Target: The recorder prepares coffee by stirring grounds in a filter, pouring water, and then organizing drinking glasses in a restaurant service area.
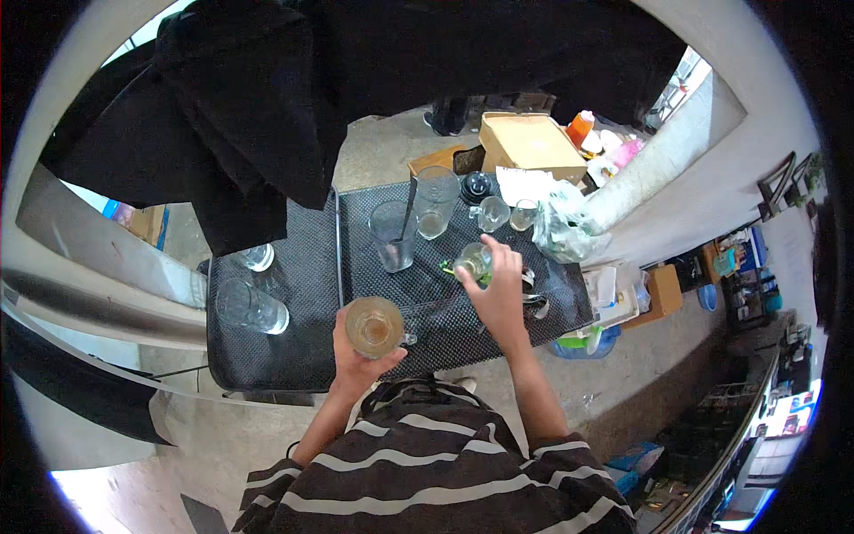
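Note:
My left hand (360, 357) is wrapped around a glass mug (375, 327) over the near edge of the black mesh-patterned table (300, 267). A cloudy, light brown look fills the mug's mouth, and its handle points right. To the right, my right hand (497, 287) has its thumb and fingers around a small clear glass (472, 259). Green leaves (450, 269) show beside and behind that glass. Ahead stand a tall glass with a dark stick (393, 247), a larger glass vessel (435, 207), a small glass cup with a handle (492, 213) and another small glass (523, 215).
Glass tumblers, one lying on its side (253, 308), are at the table's left. A plastic bag (564, 227), a dark round lidded object (476, 187) and a cardboard box (530, 143) sit at the far right. Black cloth (247, 113) hangs over the far left. Strap-like items (536, 304) lie near my right hand.

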A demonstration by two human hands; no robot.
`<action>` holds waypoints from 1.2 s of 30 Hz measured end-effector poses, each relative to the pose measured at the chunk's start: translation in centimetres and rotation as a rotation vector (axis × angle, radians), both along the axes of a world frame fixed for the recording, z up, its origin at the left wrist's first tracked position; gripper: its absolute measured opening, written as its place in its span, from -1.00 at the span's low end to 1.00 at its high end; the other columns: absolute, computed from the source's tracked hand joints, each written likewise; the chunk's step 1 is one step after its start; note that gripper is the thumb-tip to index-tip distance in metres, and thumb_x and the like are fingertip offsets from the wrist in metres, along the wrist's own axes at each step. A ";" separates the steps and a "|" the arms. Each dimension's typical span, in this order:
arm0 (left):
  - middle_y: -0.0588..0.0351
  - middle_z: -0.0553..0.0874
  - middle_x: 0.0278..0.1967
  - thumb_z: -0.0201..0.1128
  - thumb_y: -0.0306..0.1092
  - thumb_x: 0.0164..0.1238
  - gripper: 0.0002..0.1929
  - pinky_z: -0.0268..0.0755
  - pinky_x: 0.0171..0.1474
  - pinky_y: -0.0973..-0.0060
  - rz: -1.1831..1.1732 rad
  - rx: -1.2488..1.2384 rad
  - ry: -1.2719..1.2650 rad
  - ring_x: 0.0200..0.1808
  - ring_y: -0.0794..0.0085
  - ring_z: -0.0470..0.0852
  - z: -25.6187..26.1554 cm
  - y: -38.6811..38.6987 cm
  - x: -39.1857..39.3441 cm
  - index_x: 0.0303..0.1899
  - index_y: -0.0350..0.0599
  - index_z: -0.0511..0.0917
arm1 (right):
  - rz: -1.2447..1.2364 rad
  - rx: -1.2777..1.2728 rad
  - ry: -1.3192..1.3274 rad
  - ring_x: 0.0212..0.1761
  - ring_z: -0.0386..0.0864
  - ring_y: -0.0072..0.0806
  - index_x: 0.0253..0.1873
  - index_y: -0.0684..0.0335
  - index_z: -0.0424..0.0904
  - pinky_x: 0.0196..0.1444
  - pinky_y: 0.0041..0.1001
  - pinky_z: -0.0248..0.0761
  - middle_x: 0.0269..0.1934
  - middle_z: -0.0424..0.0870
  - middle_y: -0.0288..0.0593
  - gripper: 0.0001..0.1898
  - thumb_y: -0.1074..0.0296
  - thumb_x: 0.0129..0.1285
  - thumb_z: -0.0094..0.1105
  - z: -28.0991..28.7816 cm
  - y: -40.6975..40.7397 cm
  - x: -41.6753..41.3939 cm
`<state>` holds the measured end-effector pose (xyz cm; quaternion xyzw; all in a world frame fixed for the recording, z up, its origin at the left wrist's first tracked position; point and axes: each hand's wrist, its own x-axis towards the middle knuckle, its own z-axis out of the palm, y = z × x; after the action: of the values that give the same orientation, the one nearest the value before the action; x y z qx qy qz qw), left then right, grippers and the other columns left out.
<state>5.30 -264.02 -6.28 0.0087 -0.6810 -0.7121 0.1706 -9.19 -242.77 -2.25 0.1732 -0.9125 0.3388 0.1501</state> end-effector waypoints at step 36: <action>-0.07 0.64 0.07 0.73 -0.18 -0.17 -0.05 0.51 0.17 0.28 0.268 -0.014 0.034 0.08 0.25 0.69 -0.5 5.0 4.9 0.28 -0.29 0.34 | 0.318 0.031 0.031 -0.20 0.54 -0.25 0.06 0.36 0.51 -0.09 -0.30 0.45 -0.17 0.56 -0.06 -0.55 0.31 0.13 0.47 7.2 5.5 -4.6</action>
<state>10.24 -258.97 -6.77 0.0862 -0.6758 -0.6782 0.2757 -13.81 -237.24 4.93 0.3231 -0.8762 0.3415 0.1061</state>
